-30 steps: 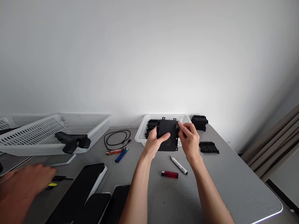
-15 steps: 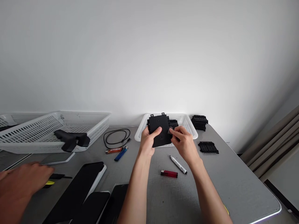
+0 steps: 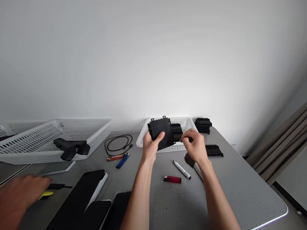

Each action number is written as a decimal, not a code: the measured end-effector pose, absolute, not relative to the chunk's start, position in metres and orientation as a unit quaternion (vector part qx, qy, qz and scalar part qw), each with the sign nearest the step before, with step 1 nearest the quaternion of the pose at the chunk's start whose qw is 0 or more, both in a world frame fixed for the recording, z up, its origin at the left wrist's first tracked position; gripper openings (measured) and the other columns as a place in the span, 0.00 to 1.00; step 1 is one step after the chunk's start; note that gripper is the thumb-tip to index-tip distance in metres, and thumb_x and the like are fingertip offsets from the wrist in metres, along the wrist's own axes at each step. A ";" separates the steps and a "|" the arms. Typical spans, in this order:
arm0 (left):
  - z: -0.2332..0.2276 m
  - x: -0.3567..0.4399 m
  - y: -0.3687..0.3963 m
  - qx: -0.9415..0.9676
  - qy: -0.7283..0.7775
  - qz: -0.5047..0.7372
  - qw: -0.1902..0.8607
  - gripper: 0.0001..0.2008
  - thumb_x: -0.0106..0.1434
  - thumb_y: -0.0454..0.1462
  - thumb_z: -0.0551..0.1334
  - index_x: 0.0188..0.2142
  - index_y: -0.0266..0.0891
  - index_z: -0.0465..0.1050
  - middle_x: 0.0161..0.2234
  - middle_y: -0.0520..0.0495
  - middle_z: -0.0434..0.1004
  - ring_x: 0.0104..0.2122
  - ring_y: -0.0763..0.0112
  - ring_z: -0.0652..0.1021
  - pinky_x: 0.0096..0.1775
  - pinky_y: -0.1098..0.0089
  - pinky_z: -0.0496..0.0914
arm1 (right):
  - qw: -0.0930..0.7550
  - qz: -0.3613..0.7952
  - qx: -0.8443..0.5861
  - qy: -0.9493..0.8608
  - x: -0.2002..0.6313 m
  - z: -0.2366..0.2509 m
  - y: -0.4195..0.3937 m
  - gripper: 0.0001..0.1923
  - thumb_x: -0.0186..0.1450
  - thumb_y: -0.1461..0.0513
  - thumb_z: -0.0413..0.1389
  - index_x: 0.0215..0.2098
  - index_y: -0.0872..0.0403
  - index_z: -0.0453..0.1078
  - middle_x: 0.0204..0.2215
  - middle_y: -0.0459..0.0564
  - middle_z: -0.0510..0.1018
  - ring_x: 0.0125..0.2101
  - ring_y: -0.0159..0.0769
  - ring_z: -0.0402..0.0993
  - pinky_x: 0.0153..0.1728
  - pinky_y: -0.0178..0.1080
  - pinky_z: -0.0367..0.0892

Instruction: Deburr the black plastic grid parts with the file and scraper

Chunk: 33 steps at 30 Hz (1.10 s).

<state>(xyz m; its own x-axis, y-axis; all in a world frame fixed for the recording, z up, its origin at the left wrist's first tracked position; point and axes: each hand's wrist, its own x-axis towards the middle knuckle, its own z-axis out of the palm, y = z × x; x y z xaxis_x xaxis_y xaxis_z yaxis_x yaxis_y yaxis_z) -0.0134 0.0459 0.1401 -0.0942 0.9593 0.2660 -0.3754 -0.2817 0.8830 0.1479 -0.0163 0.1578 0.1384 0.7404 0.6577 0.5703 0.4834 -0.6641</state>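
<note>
My left hand (image 3: 150, 146) grips a flat black plastic panel (image 3: 160, 131) with small tabs along its top edge, thumb lying across its face. The panel is held up in front of a white basket (image 3: 141, 137). Just to the right of it, my right hand (image 3: 195, 145) is closed, thumb and fingertips pinched together; what they hold, if anything, I cannot make out. Below that hand shows a thin dark piece (image 3: 189, 160) with a pale strip beside it, partly hidden by the wrist. Black ribbed plastic pieces (image 3: 177, 131) lie in the basket.
Stacked black ribbed pieces (image 3: 203, 124) stand right of the basket. A marker (image 3: 182, 169), red lighter (image 3: 172, 179), blue lighter (image 3: 123, 160) and black cable (image 3: 118, 142) lie on the grey table (image 3: 240, 185). Another person's hand (image 3: 26, 191) is at left, near a large white basket (image 3: 99, 135).
My right hand has drawn away from the panel's right edge, and a dark piece now shows beneath it. The panel has tilted slightly in my left hand. The view has shifted a little.
</note>
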 end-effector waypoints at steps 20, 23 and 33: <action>0.149 -0.020 0.032 0.682 0.330 0.637 0.142 0.13 0.48 0.26 0.59 0.17 0.42 0.59 0.40 0.49 0.80 0.51 0.54 0.72 0.56 0.56 0.57 | 0.407 0.360 -0.424 -0.725 0.161 0.136 -0.009 0.11 0.64 0.60 0.55 0.36 0.50 0.80 0.31 0.47 0.82 0.32 0.36 0.78 0.30 0.35 0.71; 0.146 -0.020 0.032 0.711 0.331 0.619 0.047 0.12 0.48 0.25 0.58 0.17 0.40 0.59 0.47 0.48 0.77 0.54 0.54 0.69 0.57 0.56 0.55 | 0.519 0.425 -0.461 -0.581 0.165 0.145 -0.006 0.20 0.68 0.50 0.50 0.44 0.52 0.78 0.36 0.52 0.81 0.36 0.38 0.78 0.29 0.36 0.73; 0.140 -0.013 0.038 0.627 0.333 0.664 0.234 0.15 0.63 0.42 0.61 0.49 0.46 0.69 0.64 0.42 0.60 0.60 0.55 0.67 0.57 0.60 0.64 | 0.608 0.491 -0.397 -0.481 0.154 0.147 0.001 0.25 0.56 0.51 0.64 0.47 0.55 0.71 0.32 0.49 0.76 0.30 0.34 0.72 0.22 0.36 0.73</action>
<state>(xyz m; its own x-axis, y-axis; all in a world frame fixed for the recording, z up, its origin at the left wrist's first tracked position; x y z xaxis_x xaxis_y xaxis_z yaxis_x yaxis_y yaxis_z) -0.0130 0.0381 0.1404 -0.1036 0.7284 0.6773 0.1070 -0.6688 0.7357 0.1545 0.0007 0.1466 0.0545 0.9791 0.1961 -0.2153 0.2033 -0.9551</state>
